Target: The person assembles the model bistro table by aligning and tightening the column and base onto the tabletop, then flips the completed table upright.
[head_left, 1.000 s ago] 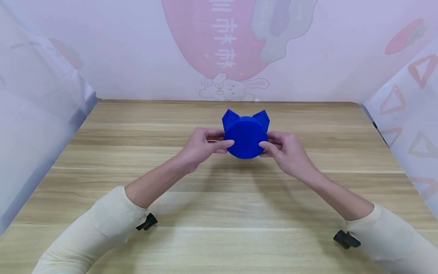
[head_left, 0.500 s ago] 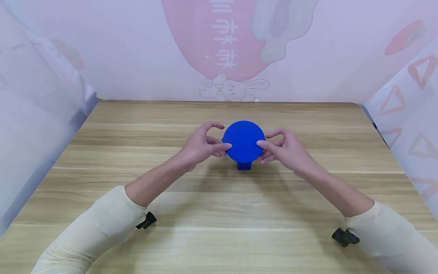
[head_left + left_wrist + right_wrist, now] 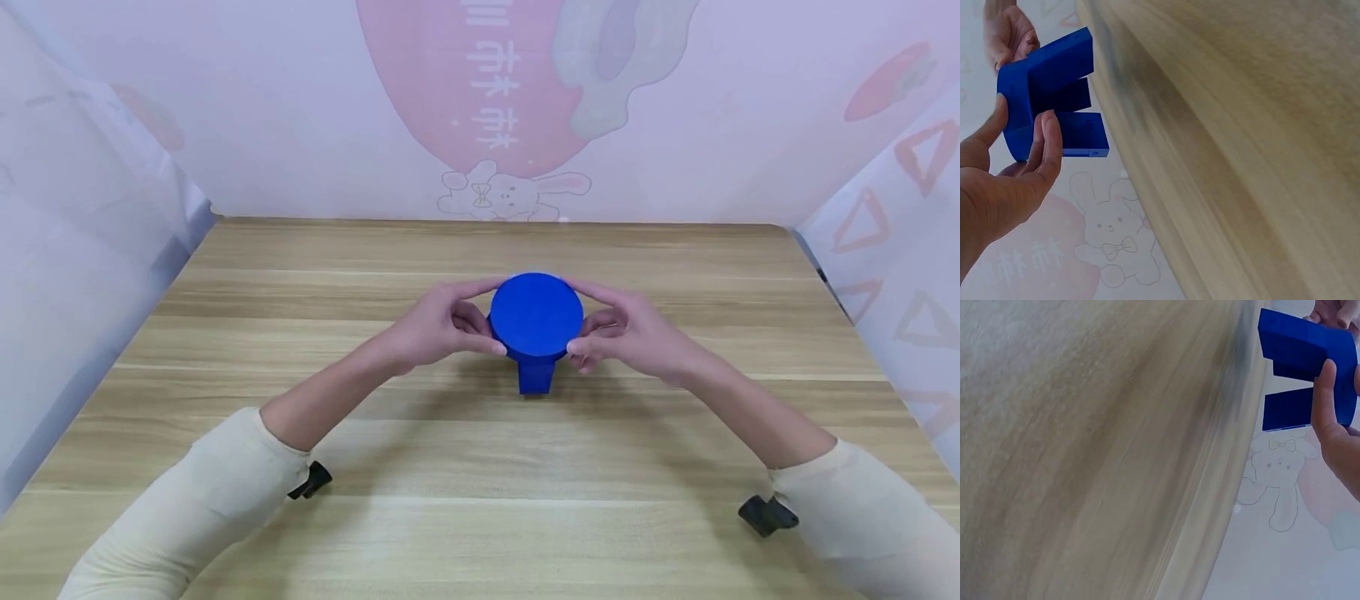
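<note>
A small blue stool (image 3: 536, 315) with a round flat top and thick legs is held over the middle of the table, top side up. My left hand (image 3: 444, 327) grips its left edge, thumb at the near rim and forefinger reaching along the far side. Opposite it, my right hand (image 3: 637, 337) pinches the right edge in much the same way. One leg points down toward me in the head view. Seen from the left wrist, the stool (image 3: 1057, 69) has three legs jutting toward the table, apart from its surface. A finger of my right hand (image 3: 1338, 444) lies along its side.
The wood-grain table (image 3: 480, 517) stretches around both forearms. Behind it stands a pale pink wall panel (image 3: 285, 108) printed with a rabbit and lettering. White sheets (image 3: 75, 208) hang at the sides. Black wrist devices (image 3: 767, 515) stick out below both sleeves.
The stool has tipped over from two legs showing at the far side to its top facing up, one leg toward me. It sits slightly nearer, and my forefingers have shifted along its rim.
</note>
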A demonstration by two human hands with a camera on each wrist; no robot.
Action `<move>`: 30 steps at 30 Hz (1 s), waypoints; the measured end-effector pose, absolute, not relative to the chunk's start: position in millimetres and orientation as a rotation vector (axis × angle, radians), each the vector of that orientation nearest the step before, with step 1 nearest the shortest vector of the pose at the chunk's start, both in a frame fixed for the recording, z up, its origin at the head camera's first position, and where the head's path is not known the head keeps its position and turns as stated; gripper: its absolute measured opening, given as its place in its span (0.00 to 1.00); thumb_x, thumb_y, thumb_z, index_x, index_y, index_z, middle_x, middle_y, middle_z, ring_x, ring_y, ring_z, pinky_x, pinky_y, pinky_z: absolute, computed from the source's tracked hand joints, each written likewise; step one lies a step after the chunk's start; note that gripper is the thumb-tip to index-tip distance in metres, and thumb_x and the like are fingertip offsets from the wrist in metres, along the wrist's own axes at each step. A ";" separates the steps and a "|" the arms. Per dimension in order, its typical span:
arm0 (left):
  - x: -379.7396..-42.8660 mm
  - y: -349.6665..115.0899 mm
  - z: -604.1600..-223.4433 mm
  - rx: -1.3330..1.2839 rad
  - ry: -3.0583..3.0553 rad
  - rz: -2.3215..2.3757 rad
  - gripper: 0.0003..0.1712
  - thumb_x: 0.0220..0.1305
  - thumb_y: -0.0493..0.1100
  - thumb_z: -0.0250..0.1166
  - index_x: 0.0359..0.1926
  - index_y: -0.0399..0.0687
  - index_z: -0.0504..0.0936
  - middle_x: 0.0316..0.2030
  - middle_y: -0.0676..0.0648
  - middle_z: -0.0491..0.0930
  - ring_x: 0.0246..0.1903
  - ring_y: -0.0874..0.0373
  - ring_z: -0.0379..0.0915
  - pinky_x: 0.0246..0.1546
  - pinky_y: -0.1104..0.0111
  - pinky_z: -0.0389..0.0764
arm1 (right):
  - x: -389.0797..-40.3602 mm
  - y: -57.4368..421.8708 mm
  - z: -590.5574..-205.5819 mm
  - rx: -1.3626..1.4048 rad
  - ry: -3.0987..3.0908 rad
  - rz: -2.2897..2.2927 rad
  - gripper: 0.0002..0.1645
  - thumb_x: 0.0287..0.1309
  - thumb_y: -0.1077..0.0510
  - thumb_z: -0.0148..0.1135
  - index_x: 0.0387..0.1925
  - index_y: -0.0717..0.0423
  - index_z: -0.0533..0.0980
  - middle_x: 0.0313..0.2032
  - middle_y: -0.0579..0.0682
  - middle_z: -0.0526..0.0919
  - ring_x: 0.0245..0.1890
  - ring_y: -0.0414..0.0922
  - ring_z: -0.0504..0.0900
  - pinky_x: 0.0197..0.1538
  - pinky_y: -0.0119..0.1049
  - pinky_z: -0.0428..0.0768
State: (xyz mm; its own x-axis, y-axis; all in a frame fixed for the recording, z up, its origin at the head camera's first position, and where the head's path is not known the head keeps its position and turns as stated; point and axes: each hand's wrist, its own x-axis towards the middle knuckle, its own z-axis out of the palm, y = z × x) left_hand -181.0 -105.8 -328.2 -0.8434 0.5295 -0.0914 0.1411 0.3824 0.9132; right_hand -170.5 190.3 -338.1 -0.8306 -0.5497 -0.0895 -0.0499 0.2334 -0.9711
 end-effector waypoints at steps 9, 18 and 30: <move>-188.4 -108.3 -338.4 0.709 2.302 1.408 0.45 0.62 0.32 0.74 0.77 0.39 0.64 0.32 0.41 0.87 0.35 0.45 0.84 0.40 0.64 0.83 | -174.5 187.7 -345.1 -0.511 2.121 -1.606 0.49 0.62 0.72 0.68 0.80 0.60 0.56 0.40 0.75 0.85 0.34 0.65 0.89 0.42 0.60 0.86; -195.0 -107.7 -346.5 0.664 2.363 1.313 0.50 0.57 0.38 0.79 0.77 0.42 0.66 0.32 0.44 0.86 0.36 0.52 0.82 0.44 0.65 0.84 | -176.1 181.5 -352.9 -0.471 2.240 -1.571 0.49 0.56 0.67 0.77 0.76 0.60 0.64 0.34 0.62 0.89 0.31 0.63 0.90 0.37 0.59 0.87; -198.1 -108.6 -348.6 0.631 2.309 1.323 0.49 0.59 0.38 0.78 0.78 0.42 0.64 0.33 0.43 0.86 0.35 0.51 0.82 0.42 0.62 0.86 | -179.2 183.3 -354.6 -0.453 2.248 -1.537 0.49 0.55 0.65 0.78 0.75 0.61 0.66 0.34 0.62 0.89 0.31 0.59 0.91 0.36 0.58 0.87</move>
State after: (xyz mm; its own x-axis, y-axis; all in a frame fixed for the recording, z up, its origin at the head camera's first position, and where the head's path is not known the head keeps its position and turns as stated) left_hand -198.1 -108.6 -348.6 -0.8162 0.5652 -0.1202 0.1821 0.4490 0.8748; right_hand -179.2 183.3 -354.6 -0.8764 -0.4646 -0.1267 -0.0504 0.3502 -0.9353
